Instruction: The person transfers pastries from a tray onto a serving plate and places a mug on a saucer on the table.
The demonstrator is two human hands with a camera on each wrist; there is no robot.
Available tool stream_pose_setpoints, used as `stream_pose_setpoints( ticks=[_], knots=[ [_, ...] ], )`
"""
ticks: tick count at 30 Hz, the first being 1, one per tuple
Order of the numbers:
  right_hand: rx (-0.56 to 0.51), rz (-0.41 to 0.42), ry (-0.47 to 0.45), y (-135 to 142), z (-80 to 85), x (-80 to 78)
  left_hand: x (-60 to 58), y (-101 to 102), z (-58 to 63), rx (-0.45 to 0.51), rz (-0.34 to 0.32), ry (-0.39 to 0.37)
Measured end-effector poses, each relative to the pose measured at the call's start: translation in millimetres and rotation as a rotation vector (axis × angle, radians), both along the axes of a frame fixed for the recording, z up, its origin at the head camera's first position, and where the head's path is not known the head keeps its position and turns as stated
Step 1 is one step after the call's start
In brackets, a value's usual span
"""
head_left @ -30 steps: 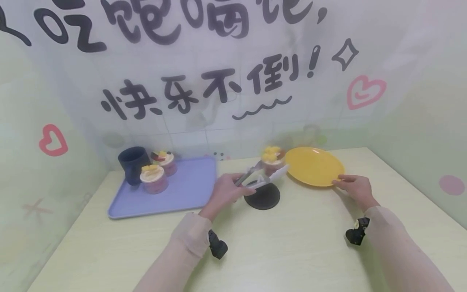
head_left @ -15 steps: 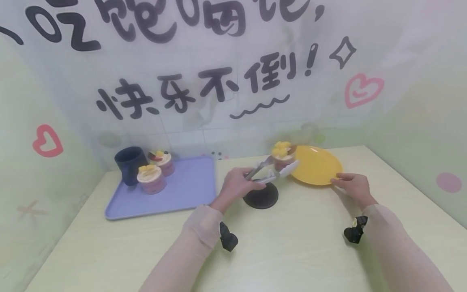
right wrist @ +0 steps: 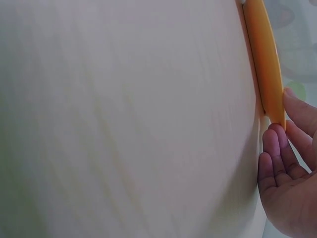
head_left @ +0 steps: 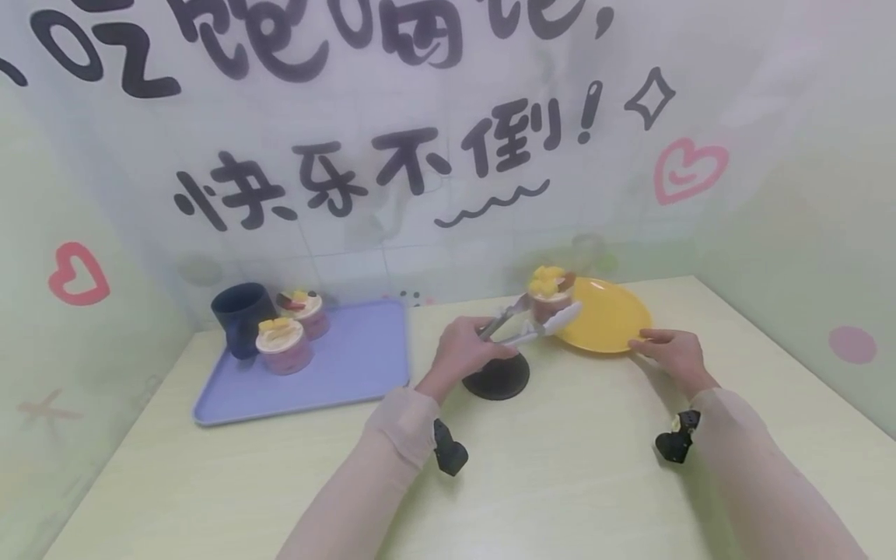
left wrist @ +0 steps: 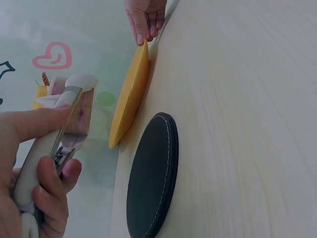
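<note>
My left hand (head_left: 467,348) grips a pair of metal tongs (head_left: 560,318) with pale tips. Between the tips is a small dessert cup (head_left: 548,285) with yellow fruit-like topping, raised off the table by the left edge of a round yellow plate (head_left: 610,317). In the left wrist view, thumb and fingers wrap the tongs (left wrist: 42,153), with the pinkish cup (left wrist: 81,116) beyond. My right hand (head_left: 675,358) pinches the plate's near right rim; the right wrist view shows thumb above and fingers below the plate (right wrist: 267,54). Below the tongs lies a round black coaster (head_left: 497,379).
At the left, a blue-purple tray (head_left: 350,365) holds two more dessert cups, one in front (head_left: 285,354) and one behind (head_left: 311,317). A tilted-looking dark blue mug (head_left: 241,315) stands at its back left corner. A lettered wall (head_left: 420,233) closes off the back.
My left hand has moved right with the tongs, carrying the dessert cup from above the coaster's far side to the plate's left edge. The right hand keeps its pinch on the plate.
</note>
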State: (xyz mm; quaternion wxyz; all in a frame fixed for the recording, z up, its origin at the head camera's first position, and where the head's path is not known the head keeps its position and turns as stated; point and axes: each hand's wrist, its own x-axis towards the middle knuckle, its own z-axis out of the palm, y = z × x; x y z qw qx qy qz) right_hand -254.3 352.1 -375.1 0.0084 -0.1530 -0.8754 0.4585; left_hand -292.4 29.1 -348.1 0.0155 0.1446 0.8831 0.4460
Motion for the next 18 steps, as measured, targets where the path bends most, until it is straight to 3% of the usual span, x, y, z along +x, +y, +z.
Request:
stream_pose_setpoints(
  ticks=[18],
  knots=[
    [0.010, -0.010, 0.013, 1.0, -0.4, 0.1, -6.3, 19.0, -5.3, 0.012, 0.009, -0.022]
  ],
)
